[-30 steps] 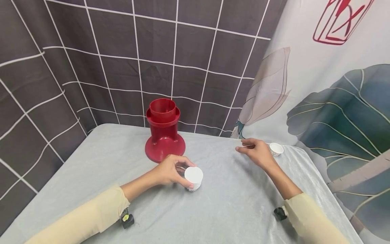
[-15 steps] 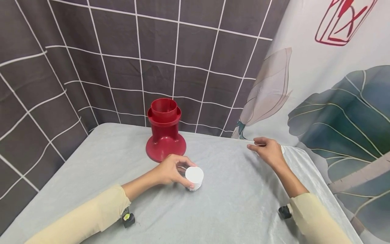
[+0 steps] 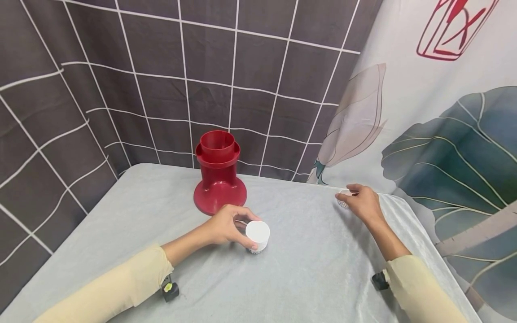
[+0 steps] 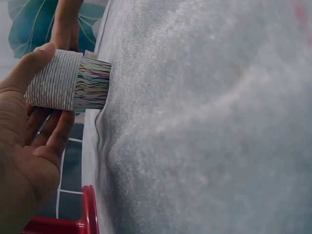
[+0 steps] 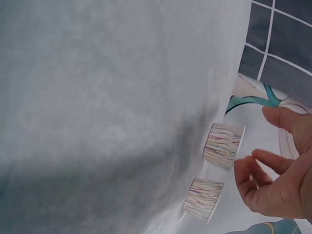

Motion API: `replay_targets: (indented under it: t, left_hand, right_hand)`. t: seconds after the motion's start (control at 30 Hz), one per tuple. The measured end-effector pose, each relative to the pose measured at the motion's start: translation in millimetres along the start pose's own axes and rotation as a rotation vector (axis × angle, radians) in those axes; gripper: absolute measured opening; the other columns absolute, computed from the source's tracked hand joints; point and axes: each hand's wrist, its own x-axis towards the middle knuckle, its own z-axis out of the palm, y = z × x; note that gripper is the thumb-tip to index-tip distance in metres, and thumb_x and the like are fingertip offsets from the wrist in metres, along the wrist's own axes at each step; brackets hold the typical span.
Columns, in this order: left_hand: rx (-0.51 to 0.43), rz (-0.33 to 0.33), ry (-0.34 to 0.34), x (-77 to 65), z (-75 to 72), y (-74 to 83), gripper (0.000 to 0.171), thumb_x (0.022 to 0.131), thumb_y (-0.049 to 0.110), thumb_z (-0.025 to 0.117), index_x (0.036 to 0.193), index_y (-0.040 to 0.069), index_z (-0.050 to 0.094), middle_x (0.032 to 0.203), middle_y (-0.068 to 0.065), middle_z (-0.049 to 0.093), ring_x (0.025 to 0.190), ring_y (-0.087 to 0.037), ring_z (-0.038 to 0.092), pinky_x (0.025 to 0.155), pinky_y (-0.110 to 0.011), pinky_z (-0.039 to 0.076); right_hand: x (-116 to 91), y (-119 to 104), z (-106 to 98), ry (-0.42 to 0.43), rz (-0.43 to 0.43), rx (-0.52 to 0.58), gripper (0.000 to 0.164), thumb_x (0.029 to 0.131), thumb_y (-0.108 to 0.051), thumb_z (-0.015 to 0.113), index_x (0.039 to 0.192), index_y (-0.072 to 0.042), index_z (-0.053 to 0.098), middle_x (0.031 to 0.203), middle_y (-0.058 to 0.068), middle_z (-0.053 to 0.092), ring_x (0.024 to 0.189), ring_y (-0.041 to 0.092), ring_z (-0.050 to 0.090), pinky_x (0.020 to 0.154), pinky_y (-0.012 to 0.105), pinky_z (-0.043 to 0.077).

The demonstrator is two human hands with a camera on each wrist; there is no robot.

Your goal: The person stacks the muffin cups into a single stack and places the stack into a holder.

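Observation:
My left hand (image 3: 226, 225) holds a stack of paper baking cups (image 3: 257, 234) between thumb and fingers at the table's middle. In the left wrist view the stack (image 4: 73, 80) has many white rims crowded together over a colour-streaked wall, its base at the cloth. My right hand (image 3: 365, 204) hovers at the far right edge, thumb and fingers apart around a single streaked paper cup (image 3: 343, 200). In the right wrist view the fingertips are just off the rim of that cup (image 5: 224, 145). A second cup (image 5: 204, 199) stands beside it, hidden behind the hand in the head view.
A red plastic stand (image 3: 218, 172) with a round base and an open cylinder on top stands behind my left hand. Pale cloth (image 3: 299, 269) covers the table. A dark grid curtain (image 3: 258, 67) and a flowered white curtain (image 3: 404, 134) close in the back.
My right hand has moved right. The cup seen to its right a second ago is now covered by it, while another shows at its fingertips. My left hand keeps its hold on the stack.

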Motion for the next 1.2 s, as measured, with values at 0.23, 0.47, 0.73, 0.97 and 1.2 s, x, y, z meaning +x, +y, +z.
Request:
replay_targets:
  t: [0.23,0.47,0.73,0.97,1.2]
  left_hand:
    - [0.003,-0.008,0.001,0.3,-0.2,-0.5,0.050,0.076,0.004,0.103,0.122,0.006,0.084,0.124,-0.011,0.083,0.107,-0.019,0.081,0.099,-0.030,0.069]
    - [0.008,-0.015,-0.004,0.7,-1.0,-0.8,0.050,0.077,0.005,0.103,0.123,0.007,0.084,0.125,-0.011,0.083,0.109,-0.019,0.080,0.100,-0.033,0.069]
    - [0.001,-0.017,-0.007,1.1,-0.9,-1.0,0.051,0.076,0.004,0.103,0.123,0.006,0.084,0.124,-0.011,0.083,0.108,-0.019,0.081,0.100,-0.032,0.069]
    - [-0.009,-0.013,-0.006,1.1,-0.3,-1.4,0.051,0.076,0.004,0.103,0.123,0.006,0.084,0.124,-0.011,0.083,0.108,-0.019,0.081,0.100,-0.034,0.069]
    - [-0.022,-0.013,-0.004,1.5,0.2,-1.7,0.051,0.076,0.002,0.103,0.123,0.005,0.084,0.124,-0.012,0.083,0.108,-0.019,0.081,0.101,-0.036,0.069]
  right_hand:
    - [4,7,0,0.012,0.046,-0.038,0.074,0.100,-0.036,0.080,0.151,0.014,0.060,0.154,0.041,0.060,0.144,0.063,0.053,0.123,0.069,0.044]
    - [7,13,4,-0.012,0.075,-0.086,0.079,0.099,-0.037,0.082,0.149,0.019,0.058,0.153,0.051,0.051,0.138,0.066,0.042,0.114,0.069,0.038]
    - [7,13,8,-0.002,0.096,-0.093,0.077,0.097,-0.039,0.084,0.146,0.015,0.062,0.148,0.047,0.052,0.139,0.061,0.040,0.112,0.068,0.036]
    - [7,12,9,0.003,0.078,-0.062,0.074,0.096,-0.039,0.085,0.144,0.012,0.063,0.149,0.039,0.063,0.136,0.063,0.043,0.115,0.074,0.034]
    - [2,5,17,0.028,-0.020,-0.027,0.070,0.094,-0.035,0.088,0.142,0.012,0.067,0.140,0.038,0.070,0.124,0.057,0.055,0.106,0.066,0.044]
